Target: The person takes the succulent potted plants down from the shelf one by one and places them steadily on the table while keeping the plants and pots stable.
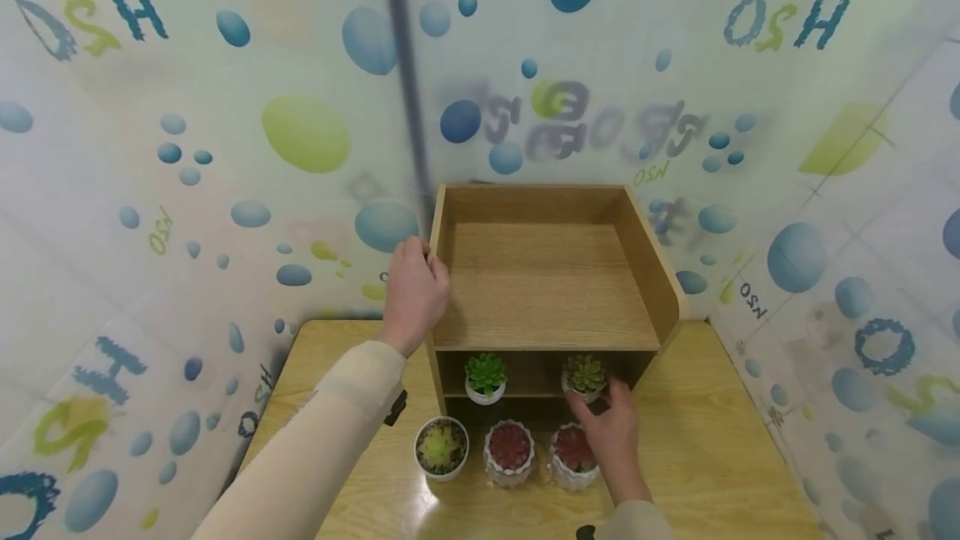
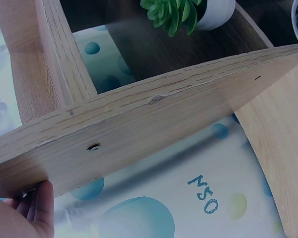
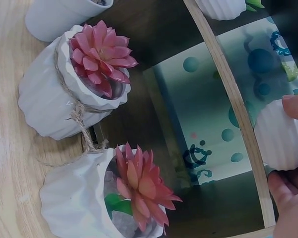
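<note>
A small wooden shelf [image 1: 547, 273] stands against the wall. My left hand [image 1: 416, 290] grips the upper edge of its left side panel, and in the left wrist view the fingers [image 2: 42, 203] are partly hidden at the panel. With my right hand [image 1: 611, 432] I hold a potted succulent [image 1: 585, 373] at the right of the shelf's middle board. Its ribbed white pot [image 3: 283, 136] sits between thumb and fingers at the board's edge. A bright green succulent [image 1: 485, 373] in a white pot stands left of it on the same board.
On the wooden table [image 1: 720, 440], in front of the shelf, stand a yellow-green succulent [image 1: 441, 447] in a round white pot and two red succulents, one in the middle [image 1: 509, 446] and one by my right wrist [image 1: 574, 447]. Twine [image 3: 78, 113] is tied round a red one's pot.
</note>
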Motion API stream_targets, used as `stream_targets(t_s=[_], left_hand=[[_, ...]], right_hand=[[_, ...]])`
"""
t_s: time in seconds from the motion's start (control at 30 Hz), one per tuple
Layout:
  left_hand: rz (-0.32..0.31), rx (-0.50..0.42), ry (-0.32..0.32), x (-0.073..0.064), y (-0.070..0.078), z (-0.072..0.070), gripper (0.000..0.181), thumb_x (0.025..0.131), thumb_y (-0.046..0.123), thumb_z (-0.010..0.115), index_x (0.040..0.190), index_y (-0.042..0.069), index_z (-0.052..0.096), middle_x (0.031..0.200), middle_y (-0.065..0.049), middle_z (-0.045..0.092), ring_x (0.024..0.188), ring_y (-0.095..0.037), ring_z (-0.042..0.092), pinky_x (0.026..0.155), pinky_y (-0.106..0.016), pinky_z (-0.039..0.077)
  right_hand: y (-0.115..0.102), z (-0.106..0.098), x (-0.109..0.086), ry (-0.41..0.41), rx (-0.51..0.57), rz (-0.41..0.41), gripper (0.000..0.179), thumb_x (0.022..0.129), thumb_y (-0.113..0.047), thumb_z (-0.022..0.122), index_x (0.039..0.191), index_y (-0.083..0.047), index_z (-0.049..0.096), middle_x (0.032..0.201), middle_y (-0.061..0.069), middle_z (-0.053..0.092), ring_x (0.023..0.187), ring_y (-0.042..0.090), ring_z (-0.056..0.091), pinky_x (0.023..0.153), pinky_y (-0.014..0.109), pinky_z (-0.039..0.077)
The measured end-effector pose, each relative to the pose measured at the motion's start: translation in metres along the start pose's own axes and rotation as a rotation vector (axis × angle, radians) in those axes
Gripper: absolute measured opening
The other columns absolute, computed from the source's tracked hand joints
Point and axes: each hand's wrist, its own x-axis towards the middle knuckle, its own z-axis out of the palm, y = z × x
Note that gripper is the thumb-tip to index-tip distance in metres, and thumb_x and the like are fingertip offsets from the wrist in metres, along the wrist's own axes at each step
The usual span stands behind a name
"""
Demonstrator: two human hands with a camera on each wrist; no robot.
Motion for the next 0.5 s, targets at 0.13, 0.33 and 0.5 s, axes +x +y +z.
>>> stream_targets(t_s=[0.13, 0.33, 0.5], left_hand=[[0.001, -0.001, -0.002, 0.0002, -0.0002, 0.0, 0.021, 0.104, 0.011, 0.042, 0.112, -0.005, 0.052, 0.106, -0.021, 0.052, 0.087, -0.034, 0.047, 0.077, -0.044, 0.047], [0.005, 0.0, 0.002, 0.0004, -0.0006, 0.0004, 0.021, 0.105, 0.011, 0.041, 0.11, -0.005, 0.053, 0.105, -0.021, 0.052, 0.087, -0.034, 0.047, 0.076, -0.044, 0.046], [0.003, -0.001, -0.003, 0.0004, -0.0003, 0.0004, 0.021, 0.105, 0.012, 0.041, 0.11, -0.005, 0.052, 0.105, -0.021, 0.051, 0.087, -0.034, 0.046, 0.076, -0.044, 0.046]], right_hand=[[0.0011, 0.0007, -0.0001, 0.004, 0.005, -0.008, 0.058, 0.087, -0.017, 0.082, 0.13, 0.013, 0.056, 0.117, 0.03, 0.06, 0.107, 0.05, 0.065, 0.091, 0.06, 0.055], [0.0013, 0.0003, 0.0003, -0.016, 0.011, 0.017, 0.059, 0.088, -0.018, 0.08, 0.132, 0.013, 0.054, 0.121, 0.03, 0.059, 0.111, 0.05, 0.064, 0.093, 0.06, 0.054], [-0.0003, -0.0014, 0.0008, -0.031, 0.013, 0.03, 0.061, 0.089, -0.017, 0.079, 0.134, 0.014, 0.053, 0.124, 0.032, 0.057, 0.113, 0.051, 0.062, 0.095, 0.06, 0.053]])
